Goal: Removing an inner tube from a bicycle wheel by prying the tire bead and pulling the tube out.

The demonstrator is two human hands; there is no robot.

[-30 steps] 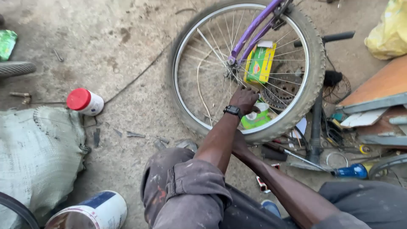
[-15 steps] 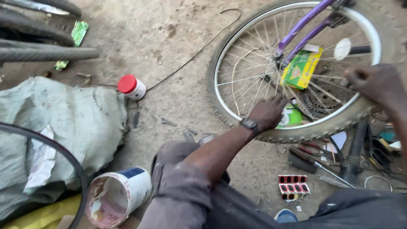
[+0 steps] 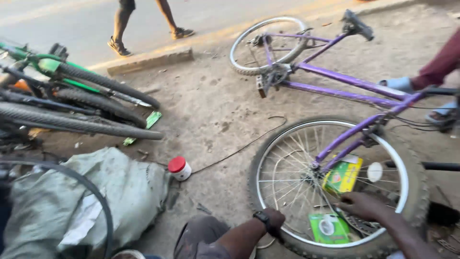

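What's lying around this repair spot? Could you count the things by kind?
Purple bicycle: 1
Green bicycle: 1
Red-capped white jar: 1
Green and yellow boxes: 2
Grey sack: 1
Total: 6

A black wristwatch (image 3: 261,217) sits just behind the left hand (image 3: 274,221). Both forearms are bare, with no sleeves showing. The right hand (image 3: 362,205) wears nothing. Grey, dusty trousers (image 3: 199,237) cover the knee.
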